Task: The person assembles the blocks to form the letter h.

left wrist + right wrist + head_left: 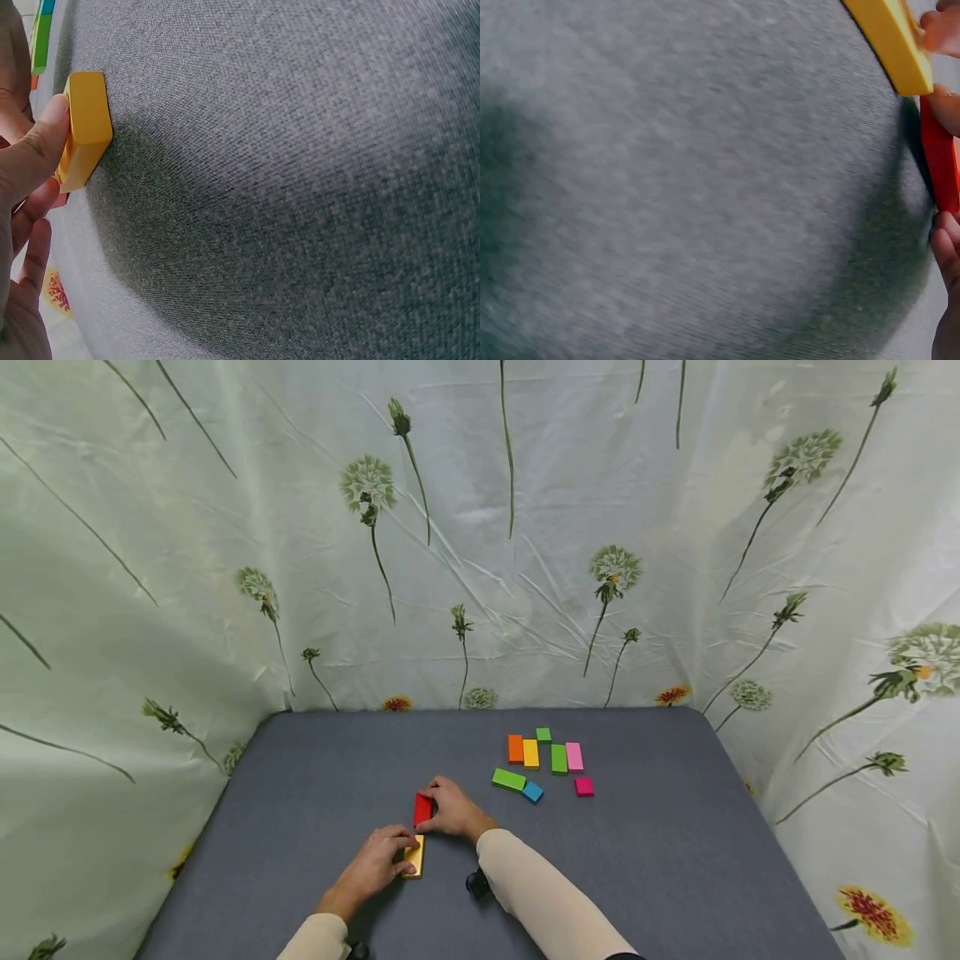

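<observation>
Yellow block (415,857) pinched in left hand (372,863), flat on grey table (675,860). Right hand (453,810) grips red block (423,808), just beyond the yellow.

Your head camera looks forward and down from above the near edge of the grey table (315,777), taking in its whole top and the flowered curtain (480,527) behind. Your left wrist camera sits very close to the table (300,187), skimming its cloth, with the yellow block (84,127) at its left edge. Your right wrist camera is just as near to the table (667,187), blurred, with the yellow block (892,41) at upper right. All three views share that yellow block (414,857).
</observation>
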A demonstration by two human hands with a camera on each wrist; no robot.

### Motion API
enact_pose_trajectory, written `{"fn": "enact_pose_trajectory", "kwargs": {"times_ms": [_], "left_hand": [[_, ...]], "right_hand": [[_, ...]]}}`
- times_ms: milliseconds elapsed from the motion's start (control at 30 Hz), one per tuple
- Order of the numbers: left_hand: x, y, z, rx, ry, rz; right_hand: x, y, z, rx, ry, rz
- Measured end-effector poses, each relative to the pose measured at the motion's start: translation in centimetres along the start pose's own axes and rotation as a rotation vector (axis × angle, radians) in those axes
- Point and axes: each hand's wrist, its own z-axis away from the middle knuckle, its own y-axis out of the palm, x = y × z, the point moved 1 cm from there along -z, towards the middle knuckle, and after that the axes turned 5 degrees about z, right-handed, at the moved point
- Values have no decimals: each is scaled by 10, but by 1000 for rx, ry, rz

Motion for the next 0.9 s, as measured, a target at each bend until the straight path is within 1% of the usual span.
{"fn": "enact_pose_trajectory", "kwargs": {"times_ms": [167, 300, 467, 667, 900], "left_hand": [[1, 1, 1, -13, 1, 14], [0, 1, 1, 4, -14, 16], [-1, 0, 0, 23, -41, 24], [-2, 2, 0, 16, -26, 22], [-1, 0, 0, -9, -1, -3]], "right_hand": [[-2, 3, 4, 2, -5, -47], [-4, 5, 6, 4, -10, -76], [-2, 6, 7, -4, -17, -85], [0, 10, 10, 0, -29, -91], [1, 13, 8, -22, -43, -88]]}}
